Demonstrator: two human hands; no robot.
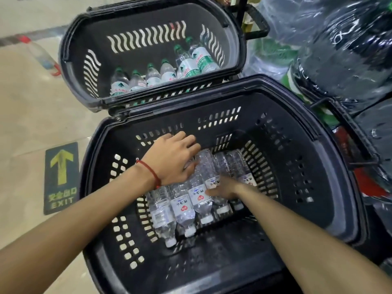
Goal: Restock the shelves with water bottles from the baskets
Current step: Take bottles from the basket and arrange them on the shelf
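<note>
left grip [171,158] curled over the end of one water bottle [199,198], right grip [222,187] wrapped round the next bottle [206,164], both lying in the near basket [331,177], green-capped bottles [152,77] in the far basket [70,60]

Soft, even indoor light falls from above, with no hard shadows. The pale floor [31,124] carries a dull sheen toward its top left corner. Plastic wrap [350,60] at the right edge throws sharp white glints and looks smeared. The near basket [331,187] is dim inside, though its bottles [182,209] catch small highlights. Wide-angle distortion bows the basket's rim and stretches the forearms [63,225].
</note>
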